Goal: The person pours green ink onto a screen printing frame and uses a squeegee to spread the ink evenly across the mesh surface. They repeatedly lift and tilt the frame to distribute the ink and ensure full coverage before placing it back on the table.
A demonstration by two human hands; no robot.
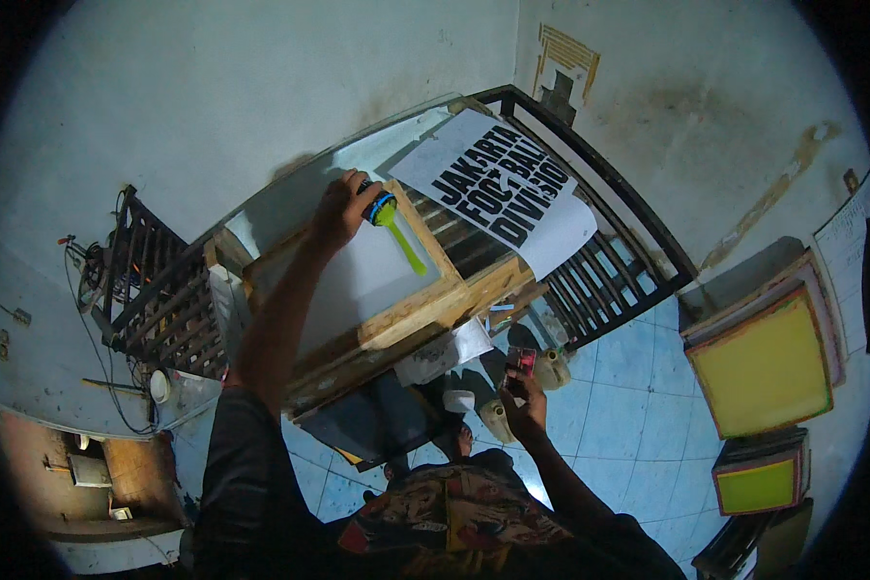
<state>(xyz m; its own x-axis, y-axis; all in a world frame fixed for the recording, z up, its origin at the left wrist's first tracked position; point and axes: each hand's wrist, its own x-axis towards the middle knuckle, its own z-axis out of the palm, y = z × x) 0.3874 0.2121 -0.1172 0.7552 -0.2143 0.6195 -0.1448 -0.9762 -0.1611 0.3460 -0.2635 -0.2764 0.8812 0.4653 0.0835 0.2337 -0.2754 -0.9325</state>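
My left hand (338, 215) is wrapped round a small dark jar (377, 205) with a blue band, tipped on its side. Thick lime-green liquid (406, 249) runs from its mouth down over the pale mesh of a wooden screen frame (437, 292). The frame lies on a wooden bench, under my left forearm. Lower and to the right, away from the bench, my right hand (525, 404) grips a small clear object with red or pink in it (522, 362); its kind I cannot make out.
A white sheet with bold black lettering (561, 230) lies on dark slatted rails (599, 290) beyond the screen. Yellow framed screens (768, 365) lean against the right wall. Near my feet stand pale jugs (551, 369) on the blue tiled floor (638, 387). Cables (92, 275) hang at left.
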